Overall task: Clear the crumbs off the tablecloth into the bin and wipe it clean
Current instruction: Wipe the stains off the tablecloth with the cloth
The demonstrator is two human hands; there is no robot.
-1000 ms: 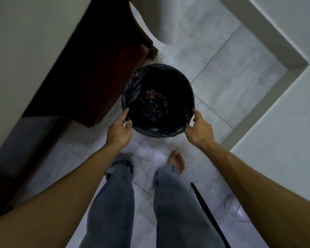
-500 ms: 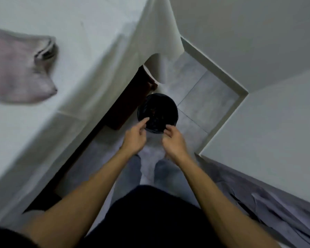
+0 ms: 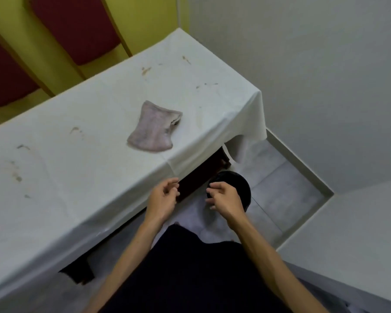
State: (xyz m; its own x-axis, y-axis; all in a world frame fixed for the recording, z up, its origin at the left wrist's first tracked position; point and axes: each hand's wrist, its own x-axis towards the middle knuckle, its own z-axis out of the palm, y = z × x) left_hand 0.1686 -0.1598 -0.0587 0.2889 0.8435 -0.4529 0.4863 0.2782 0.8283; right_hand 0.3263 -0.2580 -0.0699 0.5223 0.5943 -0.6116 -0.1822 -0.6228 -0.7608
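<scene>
Both hands' fingers [image 3: 169, 184] curl loosely, holding nothing; beyond them, smears [image 3: 146, 70] and the cloth [image 3: 154, 128] await wiping.

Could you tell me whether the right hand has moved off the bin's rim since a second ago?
Yes. The right hand has let go and risen above the bin, which sits on the floor.

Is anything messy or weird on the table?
Yes. The white tablecloth has brownish smears and bits scattered on it, near the far corner and along the left side. A crumpled pinkish cloth lies loose near the table's edge. Both hands are empty, with the black bin on the floor below.
</scene>
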